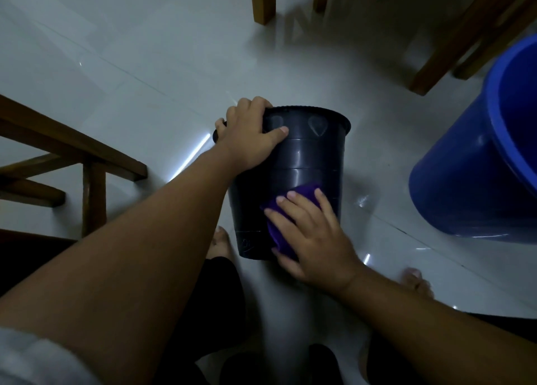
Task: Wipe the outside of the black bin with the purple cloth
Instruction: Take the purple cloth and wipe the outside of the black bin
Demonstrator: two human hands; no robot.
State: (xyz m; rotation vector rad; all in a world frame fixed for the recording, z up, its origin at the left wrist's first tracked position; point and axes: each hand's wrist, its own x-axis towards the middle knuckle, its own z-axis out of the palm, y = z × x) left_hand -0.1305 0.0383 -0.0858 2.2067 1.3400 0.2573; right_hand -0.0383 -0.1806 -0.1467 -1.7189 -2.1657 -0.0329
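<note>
The black bin [311,158] lies tilted on the white tiled floor, its rim pointing away from me and its base toward my feet. My left hand [250,140] grips the rim at the upper left, thumb across the outer wall. My right hand [311,233] lies flat on the purple cloth [279,230], pressing it against the lower part of the bin's outer wall. Only the cloth's top and left edges show past my fingers.
A large blue bucket [476,158] stands at the right. A wooden chair frame [87,164] is at the left, and more wooden furniture legs [264,1] stand at the top. My bare feet [218,242] flank the bin's base.
</note>
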